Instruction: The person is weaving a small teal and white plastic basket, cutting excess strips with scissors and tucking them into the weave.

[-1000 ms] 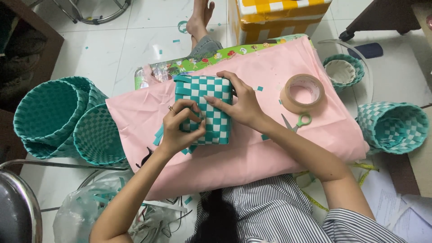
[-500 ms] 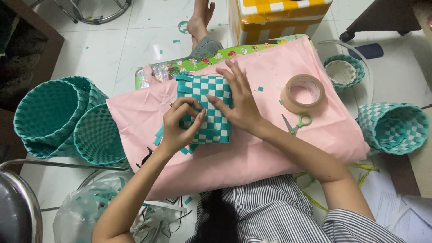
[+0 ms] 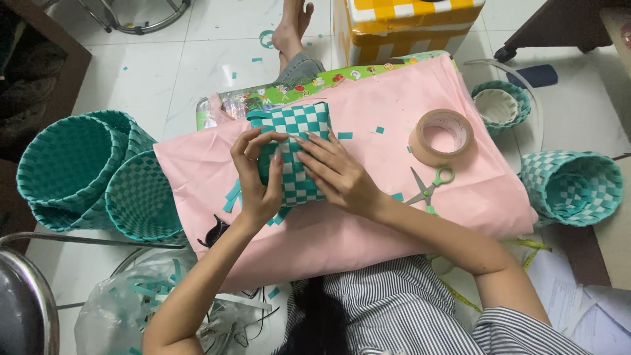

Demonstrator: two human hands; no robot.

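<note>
On the pink cloth (image 3: 368, 223), both hands grip a teal-and-white checkered woven piece (image 3: 296, 148).

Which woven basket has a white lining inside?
The small basket at upper right, beyond the tape roll. The other baskets show only teal and white weave inside.

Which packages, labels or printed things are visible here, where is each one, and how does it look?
Box: on the floor at the top, behind the pink cloth; boxy, with yellow and white checks.
Printed sheet: under the cloth's far edge; flat, green with small colourful pictures.
Plastic bag: on the floor at bottom left; clear, holding teal strip scraps.
No screens or signs are visible.
</note>
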